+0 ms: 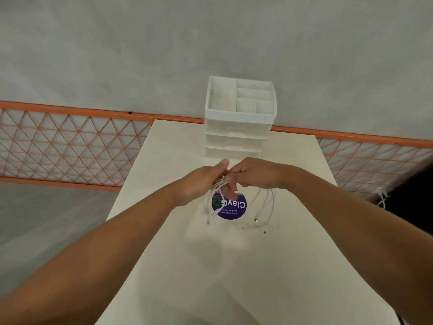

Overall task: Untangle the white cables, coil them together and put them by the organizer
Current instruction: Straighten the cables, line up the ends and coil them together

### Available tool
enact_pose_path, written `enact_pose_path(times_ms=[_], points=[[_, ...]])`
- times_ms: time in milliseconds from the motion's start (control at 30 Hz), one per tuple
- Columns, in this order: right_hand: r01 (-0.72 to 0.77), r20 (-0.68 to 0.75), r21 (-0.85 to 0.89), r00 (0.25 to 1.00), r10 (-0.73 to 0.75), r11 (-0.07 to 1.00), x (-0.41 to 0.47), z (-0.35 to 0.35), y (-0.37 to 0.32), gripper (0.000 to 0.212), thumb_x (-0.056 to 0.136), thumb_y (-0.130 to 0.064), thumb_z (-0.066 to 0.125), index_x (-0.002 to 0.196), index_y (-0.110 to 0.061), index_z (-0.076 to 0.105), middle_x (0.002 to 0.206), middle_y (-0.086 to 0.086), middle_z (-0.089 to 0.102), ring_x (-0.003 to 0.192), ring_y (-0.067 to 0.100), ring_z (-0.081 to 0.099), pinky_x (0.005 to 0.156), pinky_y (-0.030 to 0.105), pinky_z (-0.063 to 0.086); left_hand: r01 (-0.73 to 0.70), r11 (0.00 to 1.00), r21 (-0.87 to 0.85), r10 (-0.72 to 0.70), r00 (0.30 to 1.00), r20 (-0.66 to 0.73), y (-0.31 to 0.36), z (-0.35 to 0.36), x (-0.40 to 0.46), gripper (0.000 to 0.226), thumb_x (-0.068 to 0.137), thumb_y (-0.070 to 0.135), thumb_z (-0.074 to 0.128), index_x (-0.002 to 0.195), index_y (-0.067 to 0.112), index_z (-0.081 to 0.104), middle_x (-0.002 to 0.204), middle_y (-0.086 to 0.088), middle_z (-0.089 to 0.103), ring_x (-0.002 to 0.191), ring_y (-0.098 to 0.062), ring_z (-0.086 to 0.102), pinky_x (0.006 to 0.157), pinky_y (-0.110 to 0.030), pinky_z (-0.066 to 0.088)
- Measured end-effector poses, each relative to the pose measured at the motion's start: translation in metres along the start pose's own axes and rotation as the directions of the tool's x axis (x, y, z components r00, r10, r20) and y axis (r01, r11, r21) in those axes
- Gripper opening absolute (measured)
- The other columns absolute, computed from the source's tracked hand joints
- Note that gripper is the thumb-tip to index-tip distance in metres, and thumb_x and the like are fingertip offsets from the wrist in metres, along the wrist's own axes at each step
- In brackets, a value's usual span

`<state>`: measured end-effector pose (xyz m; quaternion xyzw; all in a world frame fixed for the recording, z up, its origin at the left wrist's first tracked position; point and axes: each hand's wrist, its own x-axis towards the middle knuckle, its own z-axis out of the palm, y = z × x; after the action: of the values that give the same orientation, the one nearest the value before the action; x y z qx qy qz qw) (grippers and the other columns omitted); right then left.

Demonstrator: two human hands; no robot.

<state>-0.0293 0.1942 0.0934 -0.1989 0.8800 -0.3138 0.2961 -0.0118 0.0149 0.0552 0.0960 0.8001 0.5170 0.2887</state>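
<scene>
The white cables (220,184) are gripped in a bunch by the left hand (201,181) and pinched beside it by the curled fingers of the right hand (255,174), both held above the middle of the table (164,231). Loose ends are draped down over a round purple sticker (230,207). The white organizer (239,118) is seen at the table's far edge.

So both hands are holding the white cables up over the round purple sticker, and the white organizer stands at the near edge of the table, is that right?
Not quite: the head view shows the organizer at the far edge of the table, against the wall. The rest holds: the left hand and right hand hold the white cables over the purple sticker.
</scene>
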Motion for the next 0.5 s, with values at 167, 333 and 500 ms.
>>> enact_pose_path(times_ms=[167, 333, 500], points=[[0.004, -0.098, -0.015, 0.995, -0.005, 1.0, -0.012, -0.012, 0.012, 0.039, 0.094, -0.038, 0.054, 0.075, -0.008, 0.068, 0.049, -0.011, 0.04, 0.045, 0.002, 0.035, 0.046, 0.009, 0.029, -0.137, 0.99, 0.01, 0.137, 0.99, 0.022, 0.0, -0.006, 0.002, 0.035, 0.101, 0.036, 0.045, 0.084, 0.015, 0.068, 0.047, 0.018, 0.05, 0.05, 0.001, 0.045, 0.062, -0.006, 0.038], [-0.003, -0.163, -0.06, 0.987, -0.007, 0.998, -0.01, -0.001, 0.02, 0.039, 0.092, -0.041, 0.055, 0.078, -0.009, 0.073, 0.057, 0.0, 0.052, 0.056, 0.004, 0.042, 0.06, 0.02, 0.033, -0.138, 0.97, 0.202, 0.126, 0.989, 0.072, -0.003, -0.018, 0.006, 0.031, 0.096, 0.039, 0.055, 0.083, 0.017, 0.074, 0.057, 0.01, 0.049, 0.057, -0.005, 0.042, 0.059, -0.018, 0.034], [-0.012, -0.164, -0.113, 0.986, -0.007, 0.994, -0.005, 0.01, 0.027, 0.036, 0.094, -0.039, 0.053, 0.07, -0.016, 0.07, 0.064, 0.004, 0.048, 0.065, 0.015, 0.042, 0.062, 0.027, 0.032, -0.083, 0.941, 0.328, 0.04, 0.99, 0.136, -0.003, -0.028, 0.004, 0.028, 0.097, 0.036, 0.055, 0.088, 0.018, 0.075, 0.068, 0.01, 0.066, 0.066, -0.004, 0.051, 0.061, -0.009, 0.04]])
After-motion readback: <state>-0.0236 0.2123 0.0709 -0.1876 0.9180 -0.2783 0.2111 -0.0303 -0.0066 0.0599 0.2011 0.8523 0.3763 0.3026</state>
